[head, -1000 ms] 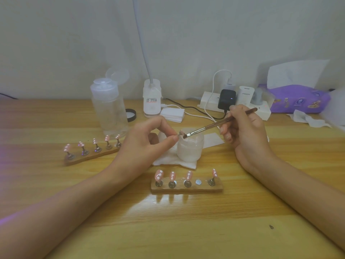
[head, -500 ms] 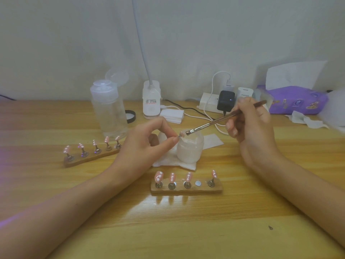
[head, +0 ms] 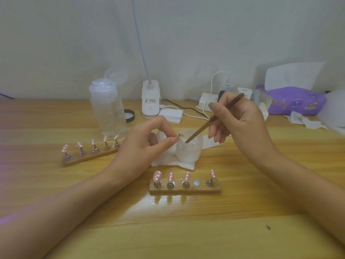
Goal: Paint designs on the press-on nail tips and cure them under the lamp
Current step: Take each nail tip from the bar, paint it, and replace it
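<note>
Pink nail tip [head: 180, 135] between hands [head: 141, 144]

Brush [head: 203, 127] in jar [head: 188, 152] (on tissue [head: 168, 162])

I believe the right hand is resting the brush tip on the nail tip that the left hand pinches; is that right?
Not quite. The head view shows the right hand holding the brush with its tip down in the white jar, not on the nail tip that the left hand pinches.
</note>
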A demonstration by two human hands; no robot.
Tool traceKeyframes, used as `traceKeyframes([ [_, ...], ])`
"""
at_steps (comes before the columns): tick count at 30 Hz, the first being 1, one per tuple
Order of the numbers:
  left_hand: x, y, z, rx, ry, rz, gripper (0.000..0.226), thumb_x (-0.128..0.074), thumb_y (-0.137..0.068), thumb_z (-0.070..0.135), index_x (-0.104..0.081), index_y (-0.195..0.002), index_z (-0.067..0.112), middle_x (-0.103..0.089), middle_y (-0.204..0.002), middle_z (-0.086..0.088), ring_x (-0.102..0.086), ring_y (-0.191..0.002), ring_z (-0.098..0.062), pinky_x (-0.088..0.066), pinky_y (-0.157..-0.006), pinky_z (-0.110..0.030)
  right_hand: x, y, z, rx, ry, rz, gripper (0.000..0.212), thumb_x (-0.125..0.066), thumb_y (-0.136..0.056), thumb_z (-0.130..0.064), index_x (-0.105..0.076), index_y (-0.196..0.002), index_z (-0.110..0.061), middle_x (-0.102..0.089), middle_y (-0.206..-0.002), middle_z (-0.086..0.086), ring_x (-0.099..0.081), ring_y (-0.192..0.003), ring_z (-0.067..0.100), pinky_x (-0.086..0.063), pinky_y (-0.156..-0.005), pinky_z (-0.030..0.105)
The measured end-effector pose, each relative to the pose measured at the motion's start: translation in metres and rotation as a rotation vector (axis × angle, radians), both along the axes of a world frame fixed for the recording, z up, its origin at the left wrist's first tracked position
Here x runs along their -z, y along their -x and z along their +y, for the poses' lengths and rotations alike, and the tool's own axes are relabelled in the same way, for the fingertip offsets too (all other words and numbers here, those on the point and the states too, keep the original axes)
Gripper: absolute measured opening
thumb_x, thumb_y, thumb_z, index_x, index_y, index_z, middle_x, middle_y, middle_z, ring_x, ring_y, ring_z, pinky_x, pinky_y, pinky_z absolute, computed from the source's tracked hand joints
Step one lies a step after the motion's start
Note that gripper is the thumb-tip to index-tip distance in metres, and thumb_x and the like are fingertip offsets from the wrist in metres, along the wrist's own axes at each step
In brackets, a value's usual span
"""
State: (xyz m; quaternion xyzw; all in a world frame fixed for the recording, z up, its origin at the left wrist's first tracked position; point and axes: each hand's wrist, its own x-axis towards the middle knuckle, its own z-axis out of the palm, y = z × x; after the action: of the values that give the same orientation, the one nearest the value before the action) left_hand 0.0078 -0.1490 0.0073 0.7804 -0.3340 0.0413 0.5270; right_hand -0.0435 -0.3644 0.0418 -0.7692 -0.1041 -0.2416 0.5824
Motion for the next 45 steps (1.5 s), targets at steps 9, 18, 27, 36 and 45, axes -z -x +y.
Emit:
traceKeyframes([
  [9,0.0,0.001,0.0,-0.013,0.004,-0.022,0.011,-0.072,-0.088,0.022,-0.064,-0.081,0.023,-0.056,-0.064,0.019,-0.041,-0.05,-0.004,-0.046,-0.06,-0.029,0.005,-0.004,-0.016,0.107,-0.255,0.047,0.032,-0.057,-0.096,-0.038,-0.052,-0.078,-0.013,-0.063,-0.053,0.005,-0.052,-0.04,0.013,-0.041,-0.04,0.02],
  [18,0.002,0.001,0.001,-0.052,-0.004,-0.102,0.013,-0.074,-0.086,0.024,-0.065,-0.079,0.029,-0.054,-0.062,0.024,-0.041,-0.053,-0.006,-0.041,-0.058,-0.02,0.022,0.0,-0.016,0.136,-0.638,0.185,0.029,-0.06,-0.092,-0.04,-0.055,-0.076,-0.015,-0.059,-0.052,-0.001,-0.051,-0.045,0.007,-0.039,-0.041,0.014],
  [27,0.002,0.0,0.001,-0.057,-0.004,-0.123,0.01,-0.074,-0.085,0.027,-0.066,-0.079,0.03,-0.057,-0.071,0.018,-0.039,-0.055,-0.007,-0.04,-0.058,-0.02,0.021,0.002,-0.011,0.077,-0.64,0.188,0.03,-0.064,-0.08,-0.043,-0.055,-0.08,-0.015,-0.06,-0.053,-0.001,-0.051,-0.045,0.006,-0.041,-0.043,0.014],
  [36,0.003,0.0,0.001,-0.051,-0.01,-0.126,0.01,-0.073,-0.085,0.027,-0.065,-0.079,0.029,-0.051,-0.067,0.016,-0.037,-0.054,-0.007,-0.036,-0.057,-0.016,0.023,0.0,-0.01,0.052,-0.565,0.183,0.028,-0.063,-0.082,-0.041,-0.053,-0.076,-0.015,-0.063,-0.055,0.001,-0.051,-0.044,0.008,-0.041,-0.043,0.015],
  [45,0.004,-0.002,0.001,-0.038,-0.011,-0.109,0.011,-0.072,-0.085,0.03,-0.064,-0.079,0.034,-0.064,-0.088,-0.006,-0.039,-0.054,-0.009,-0.04,-0.062,-0.019,0.024,-0.001,-0.01,0.03,-0.551,0.16,0.026,-0.063,-0.084,-0.039,-0.054,-0.075,-0.016,-0.064,-0.056,0.003,-0.054,-0.046,0.01,-0.043,-0.045,0.016],
])
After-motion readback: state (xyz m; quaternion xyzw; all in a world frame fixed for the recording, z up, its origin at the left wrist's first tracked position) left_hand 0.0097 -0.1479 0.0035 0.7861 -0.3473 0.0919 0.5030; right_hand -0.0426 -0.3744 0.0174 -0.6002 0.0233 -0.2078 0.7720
